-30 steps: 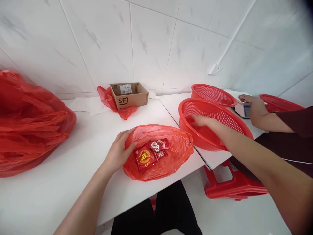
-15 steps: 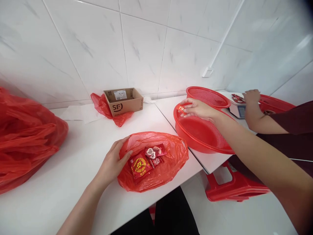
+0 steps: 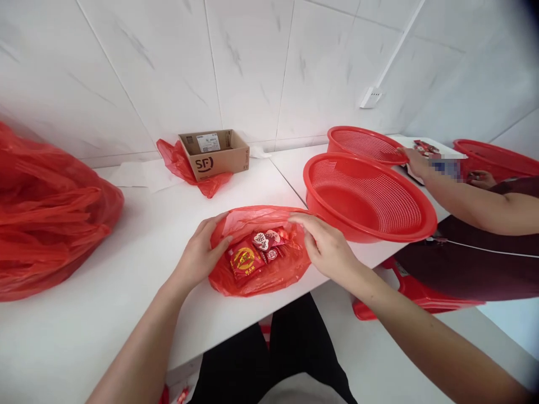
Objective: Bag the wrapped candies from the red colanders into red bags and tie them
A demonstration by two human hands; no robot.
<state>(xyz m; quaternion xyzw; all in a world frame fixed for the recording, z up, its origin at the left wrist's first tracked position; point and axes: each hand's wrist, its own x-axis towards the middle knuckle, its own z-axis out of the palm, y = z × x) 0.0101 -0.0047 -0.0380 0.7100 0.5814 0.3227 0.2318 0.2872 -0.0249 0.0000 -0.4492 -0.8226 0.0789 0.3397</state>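
An opened red plastic bag (image 3: 295, 271) lies on the white table in front of me. My left hand (image 3: 201, 255) grips its left rim, thumb inside and fingers outside. At the right rim, my right hand (image 3: 330, 247) has its fingers closed on the bag's edge. Inside the bag are a red packet with a yellow emblem (image 3: 243, 260), a dark red packet with a pale heart-shaped print (image 3: 263, 241) and a small red packet (image 3: 273, 255). A bright orange-red wrapped piece (image 3: 288, 233) sits near the bag's right side.
Right of the bag stands a red perforated basket (image 3: 309, 178), with another basket (image 3: 361, 133) behind it. A cardboard box (image 3: 229, 161) rests on red plastic near the wall. Bunched red bags (image 3: 50, 224) fill the left. A co-worker's hand (image 3: 415, 163) is near a scale tray (image 3: 450, 150).
My right hand has moved from over the near basket to the bag's right rim. The orange-red piece it held is now in the bag. The co-worker's hand has reached toward the rear basket.
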